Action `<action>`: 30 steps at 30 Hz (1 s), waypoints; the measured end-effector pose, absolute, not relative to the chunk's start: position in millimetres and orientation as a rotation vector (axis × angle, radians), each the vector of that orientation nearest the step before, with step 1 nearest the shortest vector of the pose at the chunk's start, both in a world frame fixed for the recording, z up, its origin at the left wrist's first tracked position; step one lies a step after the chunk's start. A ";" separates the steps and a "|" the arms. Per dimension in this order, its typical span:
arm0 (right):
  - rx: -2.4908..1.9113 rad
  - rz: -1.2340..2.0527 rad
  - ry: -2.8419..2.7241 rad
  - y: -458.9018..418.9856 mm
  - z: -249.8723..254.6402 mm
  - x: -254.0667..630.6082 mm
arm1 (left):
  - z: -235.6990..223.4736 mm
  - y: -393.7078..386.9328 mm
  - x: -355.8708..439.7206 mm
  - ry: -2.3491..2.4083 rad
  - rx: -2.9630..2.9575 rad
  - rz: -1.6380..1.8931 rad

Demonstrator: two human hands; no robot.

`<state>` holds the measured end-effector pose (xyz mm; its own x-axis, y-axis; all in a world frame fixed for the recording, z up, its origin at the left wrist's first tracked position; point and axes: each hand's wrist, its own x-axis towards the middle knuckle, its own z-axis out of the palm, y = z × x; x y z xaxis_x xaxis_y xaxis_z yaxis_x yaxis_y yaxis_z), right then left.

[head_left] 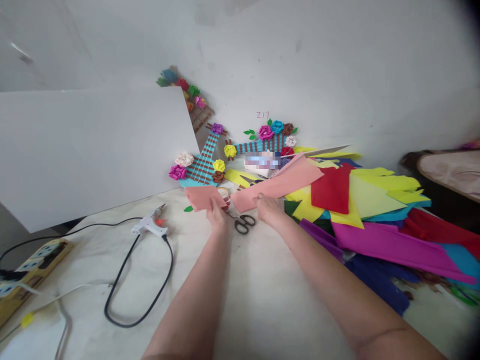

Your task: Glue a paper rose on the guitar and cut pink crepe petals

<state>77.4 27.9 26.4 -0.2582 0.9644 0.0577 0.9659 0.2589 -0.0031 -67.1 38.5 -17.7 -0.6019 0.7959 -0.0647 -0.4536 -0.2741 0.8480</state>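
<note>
In the head view, my left hand (216,216) is closed on a short salmon-pink piece (202,197) of soft sheet, felt or crepe paper; I cannot tell which. My right hand (269,207) pinches the near edge of a longer salmon-pink strip (285,179), which stretches back and right over the pile. A narrow gap separates the two pieces. Between my hands lie dark-handled scissors (242,226), their blades partly hidden by the left piece. Behind the left piece shows part of a tape roll (224,193). A second pair of scissors (250,181) lies farther back.
A white glue gun (150,226) with a looped black cord lies left, near a power strip (33,272). Coloured sheets (375,200) are heaped on the right. Flower-decorated blue shapes (204,162) and a white board (93,155) stand against the wall.
</note>
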 end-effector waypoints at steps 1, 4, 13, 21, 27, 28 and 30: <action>-1.916 -0.053 -2.463 31.7 24.2 80.3 | -18.0 38.6 -67.1 1.130 0.496 1.955; -1.976 -0.028 -2.420 39.7 18.7 85.4 | -17.6 38.4 -67.2 1.148 0.512 1.939; -2.087 -0.155 -2.272 48.5 16.1 93.1 | -15.0 38.0 -67.6 1.167 0.483 1.925; -2.035 -0.100 -2.100 56.8 12.9 103.8 | -15.3 37.9 -66.4 1.182 0.494 1.915; -1.845 -0.315 -1.923 56.5 36.2 119.1 | -15.9 39.3 -67.1 1.199 0.497 1.916; -1.822 -0.367 -1.898 56.6 40.9 125.0 | -16.3 39.6 -67.3 1.195 0.503 1.917; -1.810 -0.475 -1.847 57.4 49.1 140.4 | -17.7 40.2 -67.6 1.179 0.515 1.924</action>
<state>140.4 57.4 49.1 0.0154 0.8165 0.5771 0.9937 0.0517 -0.0997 -67.6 40.2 -17.7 -0.5941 0.8018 -0.0648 -0.4216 -0.2418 0.8739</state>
